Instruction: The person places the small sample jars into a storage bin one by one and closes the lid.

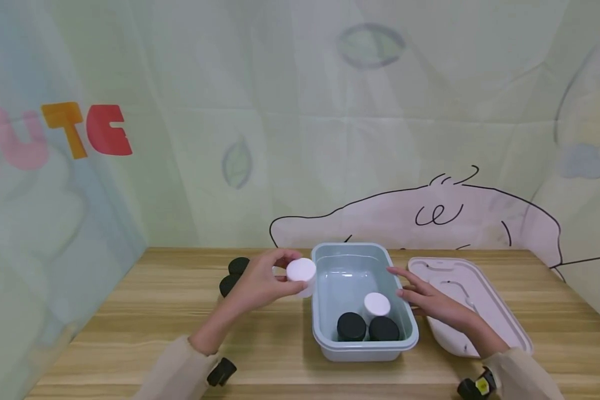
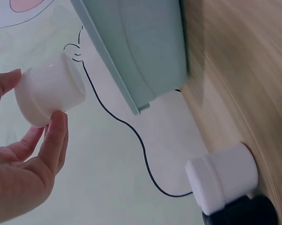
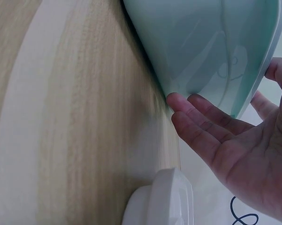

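My left hand (image 1: 262,280) pinches a small white jar (image 1: 301,270) between thumb and fingers, lifted beside the left rim of a light blue plastic box (image 1: 330,345). In the left wrist view the jar (image 2: 49,89) is tilted and clear of the table. Inside the box, at its near end, stand a white-lidded jar (image 1: 377,305) and two black-lidded ones (image 1: 351,326). My right hand (image 1: 437,303) is at the box's right side; in the right wrist view its loosely extended fingers (image 3: 201,136) lie along the outer wall, thumb by the rim.
Black-lidded jars (image 1: 238,265) stand left of the box, partly behind my left hand. Another white jar (image 2: 225,176) stands there in the left wrist view. A pale box lid (image 1: 500,311) lies on the wooden table (image 1: 145,316) to the right. A printed cloth (image 1: 290,111) hangs behind.
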Demonstrator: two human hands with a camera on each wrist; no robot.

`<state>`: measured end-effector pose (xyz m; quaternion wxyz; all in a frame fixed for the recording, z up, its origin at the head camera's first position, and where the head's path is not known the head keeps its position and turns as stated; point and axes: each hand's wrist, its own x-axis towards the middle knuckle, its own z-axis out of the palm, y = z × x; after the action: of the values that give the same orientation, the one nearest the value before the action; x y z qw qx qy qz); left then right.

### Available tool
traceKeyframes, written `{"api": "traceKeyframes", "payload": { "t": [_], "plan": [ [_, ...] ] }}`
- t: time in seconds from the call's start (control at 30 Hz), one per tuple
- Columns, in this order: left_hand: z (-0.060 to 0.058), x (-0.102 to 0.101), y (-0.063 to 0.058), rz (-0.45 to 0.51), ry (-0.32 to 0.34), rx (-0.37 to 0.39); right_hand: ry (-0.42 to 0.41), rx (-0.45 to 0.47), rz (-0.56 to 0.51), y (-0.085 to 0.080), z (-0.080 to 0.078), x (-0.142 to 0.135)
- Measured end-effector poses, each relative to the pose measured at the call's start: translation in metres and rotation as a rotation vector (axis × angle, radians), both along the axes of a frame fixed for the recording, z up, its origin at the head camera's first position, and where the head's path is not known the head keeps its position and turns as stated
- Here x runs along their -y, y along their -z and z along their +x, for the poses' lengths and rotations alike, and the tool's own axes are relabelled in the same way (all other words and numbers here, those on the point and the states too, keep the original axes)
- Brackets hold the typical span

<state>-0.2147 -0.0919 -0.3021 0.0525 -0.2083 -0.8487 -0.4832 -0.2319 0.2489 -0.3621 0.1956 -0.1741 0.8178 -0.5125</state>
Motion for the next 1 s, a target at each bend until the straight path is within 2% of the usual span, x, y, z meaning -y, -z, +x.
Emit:
{"api": "traceKeyframes", "payload": {
  "t": [0.27, 0.43, 0.7, 1.0],
  "plan": [
    [-0.007, -0.027, -0.003, -0.016, 0.079, -0.014, -0.001, 0.003, -0.008, 0.000, 0.000, 0.000],
    [-0.014, -0.043, -0.001, -0.074, 0.108, 0.004, 0.000, 0.008, -0.006, 0.000, -0.001, 0.000],
    [-0.030, -0.061, 0.009, -0.188, 0.231, -0.021, -0.008, 0.011, -0.017, 0.002, -0.002, 0.001],
    [-0.039, -0.073, 0.022, -0.326, 0.287, -0.009, -0.014, 0.004, -0.016, 0.002, -0.001, 0.000]
  ]
}}
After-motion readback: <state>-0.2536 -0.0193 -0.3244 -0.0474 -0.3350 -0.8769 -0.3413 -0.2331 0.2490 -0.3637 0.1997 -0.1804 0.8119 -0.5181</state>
